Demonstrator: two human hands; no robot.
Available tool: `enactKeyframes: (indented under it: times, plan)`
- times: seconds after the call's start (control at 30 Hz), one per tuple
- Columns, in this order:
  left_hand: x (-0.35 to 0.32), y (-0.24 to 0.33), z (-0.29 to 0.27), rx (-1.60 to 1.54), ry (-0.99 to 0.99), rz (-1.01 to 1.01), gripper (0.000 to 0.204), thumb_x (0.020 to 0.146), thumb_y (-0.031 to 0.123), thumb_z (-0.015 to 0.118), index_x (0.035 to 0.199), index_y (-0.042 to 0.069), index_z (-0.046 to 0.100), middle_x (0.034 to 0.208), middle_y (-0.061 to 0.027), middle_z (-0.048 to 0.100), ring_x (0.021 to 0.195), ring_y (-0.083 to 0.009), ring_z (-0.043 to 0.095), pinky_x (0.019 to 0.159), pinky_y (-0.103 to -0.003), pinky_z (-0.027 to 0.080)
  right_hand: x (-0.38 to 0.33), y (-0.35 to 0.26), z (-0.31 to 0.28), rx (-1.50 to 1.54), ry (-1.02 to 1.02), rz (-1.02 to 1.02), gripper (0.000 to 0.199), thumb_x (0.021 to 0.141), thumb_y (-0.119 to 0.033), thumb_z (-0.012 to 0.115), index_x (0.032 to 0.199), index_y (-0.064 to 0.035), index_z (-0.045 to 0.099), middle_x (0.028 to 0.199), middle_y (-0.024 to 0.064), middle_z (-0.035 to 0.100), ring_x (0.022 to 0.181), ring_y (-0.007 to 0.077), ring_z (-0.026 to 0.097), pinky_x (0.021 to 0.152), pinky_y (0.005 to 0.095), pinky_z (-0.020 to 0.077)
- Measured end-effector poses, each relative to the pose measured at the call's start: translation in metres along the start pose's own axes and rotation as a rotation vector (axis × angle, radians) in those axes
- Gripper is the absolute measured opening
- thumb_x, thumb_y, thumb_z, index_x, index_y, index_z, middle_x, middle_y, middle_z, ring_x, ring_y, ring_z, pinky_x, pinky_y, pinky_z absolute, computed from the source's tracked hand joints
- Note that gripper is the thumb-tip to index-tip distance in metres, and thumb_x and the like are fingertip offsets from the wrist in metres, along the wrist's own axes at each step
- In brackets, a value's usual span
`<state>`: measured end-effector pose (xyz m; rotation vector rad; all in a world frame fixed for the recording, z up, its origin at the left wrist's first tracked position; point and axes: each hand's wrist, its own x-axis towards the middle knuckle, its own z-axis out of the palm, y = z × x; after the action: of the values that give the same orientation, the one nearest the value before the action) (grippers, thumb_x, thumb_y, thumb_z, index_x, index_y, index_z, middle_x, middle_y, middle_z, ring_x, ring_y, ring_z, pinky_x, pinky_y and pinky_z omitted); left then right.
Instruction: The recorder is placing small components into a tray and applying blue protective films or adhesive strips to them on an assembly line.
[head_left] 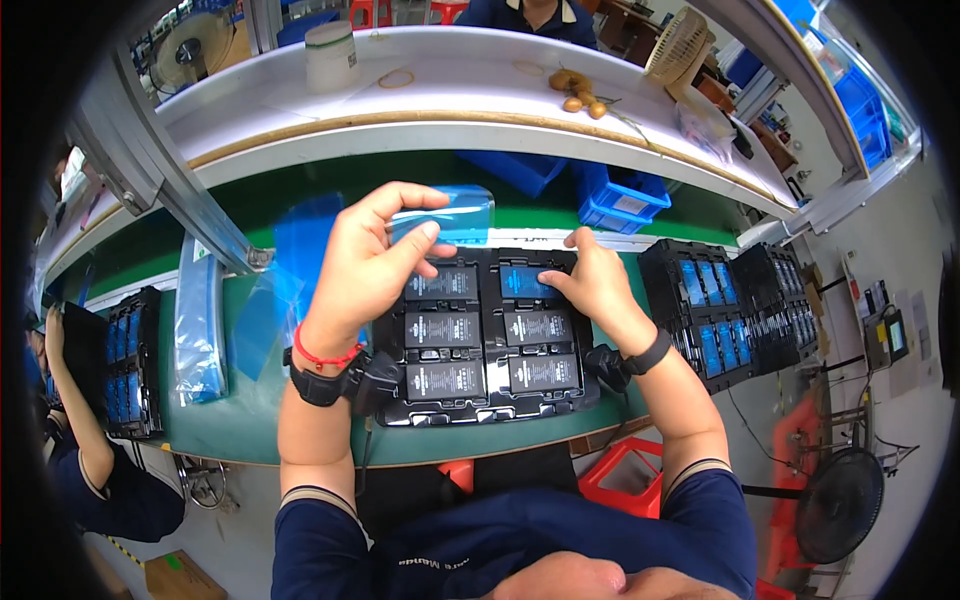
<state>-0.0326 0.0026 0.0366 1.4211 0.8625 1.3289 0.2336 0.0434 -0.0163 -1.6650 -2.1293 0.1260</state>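
Observation:
A black plastic tray (490,345) lies on the bench before me, with several flat black phone batteries (440,330) in two columns. The far right battery (520,283) has a blue film over its face. My right hand (603,285) rests at that corner, its thumb on this battery and its index finger stretched toward the tray's far edge. Above the far left of the tray, my left hand (365,260) pinches clear blue film sheets (465,212) between thumb and fingers. How many sheets it holds I cannot tell.
Blue film sheets (305,250) and a clear plastic bag (200,345) lie left of the tray. More black trays (712,365) with blue-covered batteries stand right. Blue bins (622,200) sit under a white shelf (450,90). A co-worker's arm (85,420) is at far left.

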Motion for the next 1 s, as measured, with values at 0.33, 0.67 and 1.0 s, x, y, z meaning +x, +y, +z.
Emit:
enactKeyframes:
  times: [0.33,0.67,1.0]
  plan:
    - [-0.012,-0.008,0.03,-0.033,-0.271,-0.05,0.025,0.086,-0.001,0.054,0.111,-0.001,0.054,0.109,-0.0087,0.056,0.084,-0.0169,0.064,0.063,-0.022,0.053,-0.032,-0.063,-0.051,0.392,0.346,-0.491,0.042,0.068,-0.013,0.077,0.104,-0.0021,0.057,0.103,0.0138,0.058,0.09,0.0224,0.059,0.072,0.031,0.0487]
    - [-0.014,-0.008,0.033,-0.084,-0.391,-0.116,0.038,0.082,0.003,0.063,0.118,-0.001,0.051,0.089,-0.0089,0.065,0.076,-0.0136,0.064,0.064,-0.023,0.052,-0.056,-0.047,-0.044,0.837,0.227,-0.301,0.013,0.074,-0.001,0.07,0.086,0.0,0.064,0.083,0.0082,0.066,0.072,0.0145,0.063,0.065,0.0251,0.0494]
    - [-0.004,0.001,-0.001,0.274,-0.005,0.136,0.026,0.087,0.025,0.062,0.083,-0.001,0.064,0.067,0.0015,0.056,0.063,-0.0042,0.049,0.056,-0.021,0.041,-0.061,-0.001,-0.048,1.324,0.051,0.118,0.007,0.085,-0.006,0.061,0.085,-0.0029,0.055,0.078,0.0028,0.058,0.06,0.0064,0.054,0.052,0.019,0.0442]
